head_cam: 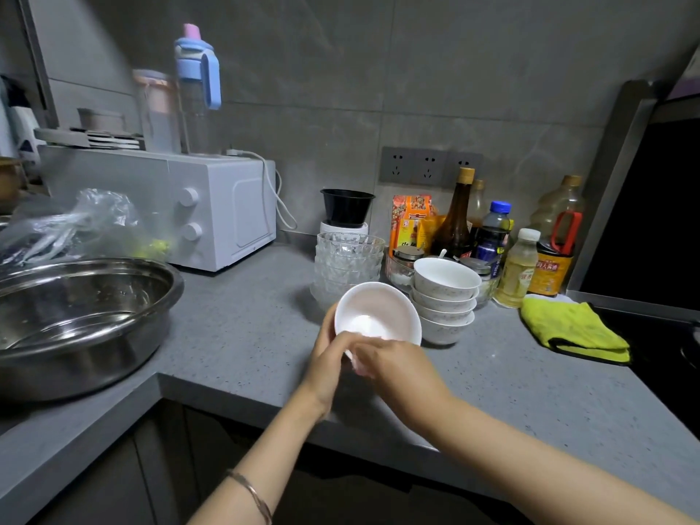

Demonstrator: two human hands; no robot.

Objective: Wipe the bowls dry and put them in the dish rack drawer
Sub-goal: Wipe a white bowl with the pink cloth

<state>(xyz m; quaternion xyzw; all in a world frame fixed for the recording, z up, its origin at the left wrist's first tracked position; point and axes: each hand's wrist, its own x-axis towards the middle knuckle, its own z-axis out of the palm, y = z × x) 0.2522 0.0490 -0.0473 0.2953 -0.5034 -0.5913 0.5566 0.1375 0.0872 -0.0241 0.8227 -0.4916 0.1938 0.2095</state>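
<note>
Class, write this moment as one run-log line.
left hand: holds white bowl | right hand: pinches its near rim | bowl stack: on counter

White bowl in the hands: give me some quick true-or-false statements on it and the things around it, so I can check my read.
1. Both hands are at the white bowl. True: left hand grips its side, right hand is at its near rim.
2. The yellow cloth is in the right hand. False: it lies on the counter, far right, with no hand on it.
3. A stack of white bowls stands just right of the held bowl. True.
4. The glass bowls sit in the steel basin. False: they are stacked on the counter behind the held bowl; the basin is at the left.
</note>
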